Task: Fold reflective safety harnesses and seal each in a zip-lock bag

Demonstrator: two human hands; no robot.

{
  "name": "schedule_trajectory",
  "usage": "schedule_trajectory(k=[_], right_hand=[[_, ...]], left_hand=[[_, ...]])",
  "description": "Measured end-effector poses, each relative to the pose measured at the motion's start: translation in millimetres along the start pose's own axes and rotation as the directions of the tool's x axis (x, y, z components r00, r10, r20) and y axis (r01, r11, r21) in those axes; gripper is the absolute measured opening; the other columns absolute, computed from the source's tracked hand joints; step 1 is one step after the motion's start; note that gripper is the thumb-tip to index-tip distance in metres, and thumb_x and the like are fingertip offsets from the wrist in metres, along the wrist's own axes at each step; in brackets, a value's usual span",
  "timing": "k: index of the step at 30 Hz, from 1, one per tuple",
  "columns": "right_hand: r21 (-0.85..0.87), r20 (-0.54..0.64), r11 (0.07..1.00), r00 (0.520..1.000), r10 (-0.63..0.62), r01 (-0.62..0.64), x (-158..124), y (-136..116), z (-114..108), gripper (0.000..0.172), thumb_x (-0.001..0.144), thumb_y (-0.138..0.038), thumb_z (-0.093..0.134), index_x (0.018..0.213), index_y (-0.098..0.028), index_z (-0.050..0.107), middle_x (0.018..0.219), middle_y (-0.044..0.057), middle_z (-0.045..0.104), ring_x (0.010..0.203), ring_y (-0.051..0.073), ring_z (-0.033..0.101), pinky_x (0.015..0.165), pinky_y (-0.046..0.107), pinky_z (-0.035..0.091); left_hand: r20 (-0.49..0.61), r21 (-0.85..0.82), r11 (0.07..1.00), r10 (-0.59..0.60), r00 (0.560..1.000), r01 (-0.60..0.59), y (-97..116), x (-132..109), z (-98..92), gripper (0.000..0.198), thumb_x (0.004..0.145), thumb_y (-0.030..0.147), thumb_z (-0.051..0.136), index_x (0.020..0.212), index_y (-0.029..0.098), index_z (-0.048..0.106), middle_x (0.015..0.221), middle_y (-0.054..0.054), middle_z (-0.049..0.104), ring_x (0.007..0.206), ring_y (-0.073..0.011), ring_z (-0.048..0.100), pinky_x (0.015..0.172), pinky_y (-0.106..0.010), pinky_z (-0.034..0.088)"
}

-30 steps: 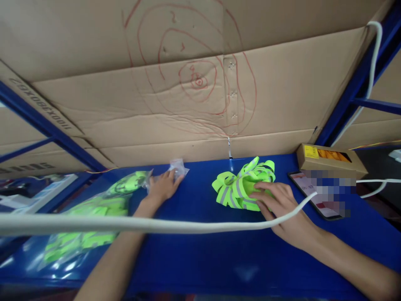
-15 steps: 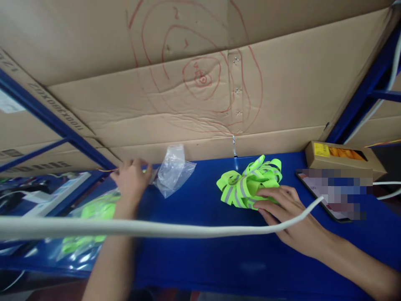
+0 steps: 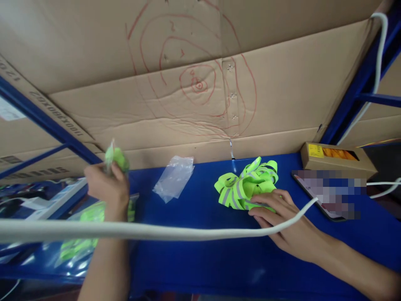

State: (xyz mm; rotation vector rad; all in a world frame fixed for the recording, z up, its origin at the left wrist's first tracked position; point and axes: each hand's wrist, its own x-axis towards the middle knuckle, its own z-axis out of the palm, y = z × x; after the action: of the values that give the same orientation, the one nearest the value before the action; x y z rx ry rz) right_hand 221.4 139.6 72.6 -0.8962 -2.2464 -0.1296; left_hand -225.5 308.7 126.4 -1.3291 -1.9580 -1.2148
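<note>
Well, the left hand [image 3: 108, 184] has its fingers closed round a small green bundle [image 3: 118, 157], raised well to the left of the green straps [image 3: 239, 188]. Touching the right side of the straps is the right hand [image 3: 280, 213], loosely curled; whether it grips them I can't tell. Left of the straps lie clear bags [image 3: 174, 179]; to their right, a phone [image 3: 308, 187] and a cardboard box [image 3: 340, 162].
</note>
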Motion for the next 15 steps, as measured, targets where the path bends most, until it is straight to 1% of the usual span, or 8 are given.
schedule_trajectory(k=[3, 5, 6, 7, 9, 11, 13, 15], right_hand=[[0.122, 0.005, 0.99, 0.997, 0.074, -0.074, 1, -4, 1, 0.025, 0.098, -0.01, 0.049, 0.118, -0.019, 0.061, 0.119, 0.012, 0.067, 0.114, 0.026, 0.062, 0.097, 0.046, 0.045], [0.294, 0.068, 0.936, 0.981, 0.184, -0.196, 4, -10, -1, 0.021, 0.099, -0.014, 0.05, 0.116, -0.02, 0.062, 0.114, 0.01, 0.067, 0.107, 0.022, 0.064, 0.094, 0.039, 0.049], [0.382, 0.124, 0.884, 0.963, 0.24, -0.27, 5, -14, -2, 0.017, 0.1, -0.017, 0.051, 0.112, -0.02, 0.063, 0.107, 0.008, 0.068, 0.099, 0.02, 0.065, 0.088, 0.035, 0.051], [0.457, 0.187, 0.822, 0.94, 0.286, -0.341, 7, -17, -2, 0.013, 0.1, -0.021, 0.051, 0.106, -0.019, 0.063, 0.098, 0.006, 0.068, 0.09, 0.017, 0.065, 0.082, 0.03, 0.052], [0.564, 0.309, 0.688, 0.89, 0.336, -0.456, 8, -23, 0, 0.016, 0.101, -0.028, 0.052, 0.096, -0.019, 0.063, 0.084, 0.002, 0.064, 0.075, 0.014, 0.061, 0.07, 0.025, 0.051], [0.624, 0.414, 0.557, 0.836, 0.36, -0.549, 6, -26, 6, 0.023, 0.102, -0.036, 0.052, 0.092, -0.018, 0.062, 0.077, 0.0, 0.06, 0.068, 0.012, 0.058, 0.062, 0.022, 0.049], [0.642, 0.506, 0.442, 0.779, 0.37, -0.627, 1, -26, 15, 0.028, 0.101, -0.042, 0.052, 0.093, -0.017, 0.061, 0.072, -0.002, 0.056, 0.061, 0.01, 0.055, 0.054, 0.019, 0.046], [0.625, 0.579, 0.346, 0.713, 0.394, -0.699, -3, -25, 24, 0.032, 0.099, -0.047, 0.054, 0.094, -0.016, 0.061, 0.069, -0.003, 0.055, 0.056, 0.009, 0.054, 0.047, 0.017, 0.044]], left_hand=[[-0.158, -0.135, 0.973, 0.167, 0.973, -0.188, 29, -19, -9.9, 0.034, 0.092, 0.037, 0.059, 0.108, 0.008, 0.054, 0.098, -0.011, 0.056, 0.093, -0.0265, 0.057, 0.082, -0.039, 0.045], [-0.197, -0.234, 0.894, 0.342, 0.919, -0.383, 55, -48, -17.6, 0.03, 0.09, 0.036, 0.062, 0.104, 0.011, 0.055, 0.091, -0.009, 0.059, 0.081, -0.022, 0.058, 0.071, -0.032, 0.044], [-0.187, -0.286, 0.821, 0.457, 0.87, -0.493, 68, -67, -22.1, 0.026, 0.086, 0.035, 0.067, 0.099, 0.014, 0.057, 0.087, -0.007, 0.061, 0.077, -0.0204, 0.059, 0.067, -0.029, 0.043], [-0.149, -0.348, 0.723, 0.586, 0.796, -0.597, 81, -88, -27.1, 0.022, 0.083, 0.033, 0.07, 0.094, 0.017, 0.059, 0.085, -0.006, 0.065, 0.074, -0.019, 0.061, 0.065, -0.027, 0.043], [-0.092, -0.484, 0.472, 0.81, 0.58, -0.737, 103, -129, -37.8, 0.012, 0.083, 0.033, 0.066, 0.082, 0.022, 0.062, 0.078, -0.001, 0.068, 0.064, -0.0149, 0.063, 0.059, -0.025, 0.045], [-0.129, -0.588, 0.248, 0.91, 0.393, -0.769, 118, -165, -48.1, 0.019, 0.087, 0.039, 0.053, 0.083, 0.025, 0.064, 0.078, -0.001, 0.072, 0.068, -0.0157, 0.068, 0.065, -0.026, 0.052], [-0.16, -0.659, 0.099, 0.95, 0.268, -0.745, 127, -190, -56.3, 0.025, 0.087, 0.038, 0.05, 0.098, 0.023, 0.066, 0.086, -0.005, 0.075, 0.08, -0.0207, 0.072, 0.072, -0.031, 0.056], [-0.124, -0.738, 0.048, 0.971, 0.205, -0.673, 130, -203, -61.8, 0.032, 0.086, 0.042, 0.053, 0.108, 0.02, 0.065, 0.092, -0.007, 0.075, 0.085, -0.0231, 0.073, 0.074, -0.034, 0.057]])
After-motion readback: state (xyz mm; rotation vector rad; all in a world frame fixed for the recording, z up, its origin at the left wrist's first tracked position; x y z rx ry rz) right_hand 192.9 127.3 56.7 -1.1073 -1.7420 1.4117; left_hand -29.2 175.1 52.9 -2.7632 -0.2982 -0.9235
